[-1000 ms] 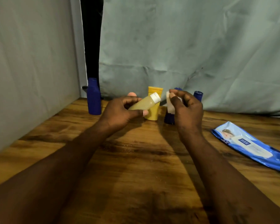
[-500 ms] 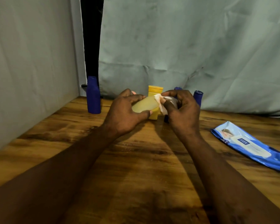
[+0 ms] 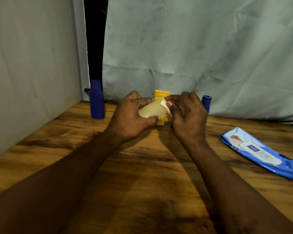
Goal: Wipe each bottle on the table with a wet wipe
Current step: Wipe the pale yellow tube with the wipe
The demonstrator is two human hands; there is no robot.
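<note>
My left hand [image 3: 130,119] grips a small pale yellow bottle [image 3: 151,110], held on its side above the wooden table [image 3: 142,166]. My right hand [image 3: 188,119] pinches a white wet wipe [image 3: 166,106] against the bottle's cap end. A tall blue bottle [image 3: 96,100] stands at the back left. Behind my hands stands a yellow bottle [image 3: 161,96], mostly hidden. A blue bottle [image 3: 206,103] shows to the right of my right hand, and the top of another blue bottle [image 3: 184,92] peeks over my fingers.
A blue pack of wet wipes [image 3: 260,152] lies flat on the right side of the table. A grey wall runs along the left edge and a pale cloth hangs behind the bottles.
My hands came together: the right hand brought the wipe from beside the cap onto the cap end of the yellow bottle. The left hand lowered the bottle slightly.
</note>
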